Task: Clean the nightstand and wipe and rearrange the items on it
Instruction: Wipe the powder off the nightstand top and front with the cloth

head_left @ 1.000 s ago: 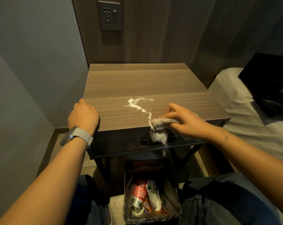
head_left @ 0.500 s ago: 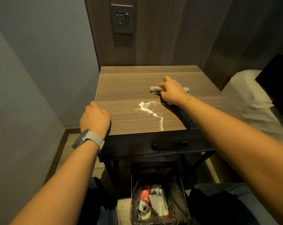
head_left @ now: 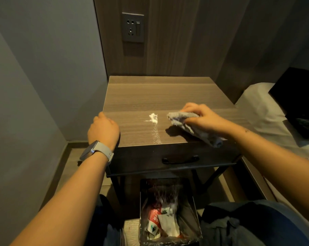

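Wooden worktop of the nightstand, set against the far wall under a socket plate: rigid and heavy by the look, smooth laminate that should let a cloth slide easily; no need to lift, only to steady by the near left corner. Dark drawer front below with a black handle, closed. Bed to the right with white bedding and a dark object at its far end, too dim to identify. Clear bin on the floor just in front of the nightstand, under the near edge, holding crumpled wrappers; red packet with white characters, too small and blurred to read; fine specks visible above the bin mouth. Grey cloth on the right near part of the worktop, bunched, one end draping over the near edge: soft, light, limp, best gripped as a wad so that a flat pad stays underneath. Right hand clenched around the cloth, pressing on the worktop. Left hand curled over the near left corner of the worktop, gripping the edge; grey watch at the wrist, face unreadable. White powder just left of the cloth: small clump with a thin trail running to the near edge; loose, light, likely to scatter if swept fast, better drawn gently toward the bin. No legible brand anywhere.
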`<action>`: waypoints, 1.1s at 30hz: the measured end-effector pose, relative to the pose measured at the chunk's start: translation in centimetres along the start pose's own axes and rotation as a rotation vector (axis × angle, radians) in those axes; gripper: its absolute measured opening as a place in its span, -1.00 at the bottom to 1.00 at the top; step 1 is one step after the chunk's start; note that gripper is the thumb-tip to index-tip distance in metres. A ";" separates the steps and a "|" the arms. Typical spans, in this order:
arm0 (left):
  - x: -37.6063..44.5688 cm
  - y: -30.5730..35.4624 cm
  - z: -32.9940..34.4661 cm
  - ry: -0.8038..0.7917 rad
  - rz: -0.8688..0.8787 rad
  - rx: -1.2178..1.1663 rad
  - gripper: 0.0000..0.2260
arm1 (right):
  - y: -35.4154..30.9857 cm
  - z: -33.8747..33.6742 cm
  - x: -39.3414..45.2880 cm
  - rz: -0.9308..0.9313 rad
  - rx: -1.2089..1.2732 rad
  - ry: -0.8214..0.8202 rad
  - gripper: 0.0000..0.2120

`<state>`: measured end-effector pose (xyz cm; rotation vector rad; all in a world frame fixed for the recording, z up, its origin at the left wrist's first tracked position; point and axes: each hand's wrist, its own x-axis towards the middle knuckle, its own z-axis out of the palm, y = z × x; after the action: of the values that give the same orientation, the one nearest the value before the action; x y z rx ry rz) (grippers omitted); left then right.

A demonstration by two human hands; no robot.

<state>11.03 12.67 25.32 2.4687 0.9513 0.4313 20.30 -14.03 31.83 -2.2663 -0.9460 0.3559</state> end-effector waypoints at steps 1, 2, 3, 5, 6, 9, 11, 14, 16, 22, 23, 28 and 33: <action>0.0 0.0 0.0 0.000 -0.002 -0.001 -0.67 | 0.1 -0.2 1.8 0.019 -0.041 0.051 -0.81; 0.1 0.0 0.0 0.000 -0.002 -0.002 -0.67 | 0.1 -0.1 3.7 0.038 -0.076 0.106 -0.79; 0.1 -0.1 0.1 0.000 -0.002 -0.004 -0.67 | 0.1 0.1 5.7 0.055 -0.102 0.161 -0.80; 0.3 -0.2 0.2 0.000 -0.005 -0.014 -0.67 | 0.2 1.3 9.3 0.095 -0.124 0.239 -0.80; 0.4 -0.3 0.2 -0.001 -0.009 -0.019 -0.67 | 0.2 2.0 10.9 0.109 -0.146 0.254 -0.80; 0.5 -0.4 0.4 -0.004 -0.009 -0.023 -0.66 | 0.0 4.4 13.2 0.098 -0.338 0.239 -0.75; 0.5 -0.4 0.4 -0.005 -0.010 -0.022 -0.66 | -0.3 5.1 12.4 0.032 -0.429 0.201 -0.70; 0.3 -0.3 0.3 -0.011 -0.010 -0.012 -0.66 | -1.0 5.5 8.1 -0.163 -0.430 0.076 -0.74; 0.2 -0.2 0.1 -0.020 -0.005 -0.007 -0.66 | -1.5 5.8 4.2 -0.259 -0.443 -0.001 -0.74; 0.0 -0.1 -0.1 -0.022 -0.006 0.000 -0.69 | -2.3 3.5 -2.7 -0.144 -0.133 -0.237 -0.67; 0.0 -0.1 -0.1 -0.023 -0.005 -0.001 -0.69 | -2.5 2.8 -2.6 -0.105 -0.052 -0.225 -0.65; 0.1 -0.2 0.0 -0.022 -0.010 -0.017 -0.68 | -2.5 1.8 3.6 -0.027 -0.146 0.013 -0.76; 0.4 -0.3 0.2 -0.014 -0.018 -0.055 -0.68 | -1.9 5.1 12.5 0.088 -0.352 0.174 -0.74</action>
<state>11.20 13.07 24.99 2.4095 0.9426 0.4279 25.66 -1.80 29.22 -2.6137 -0.8735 0.0260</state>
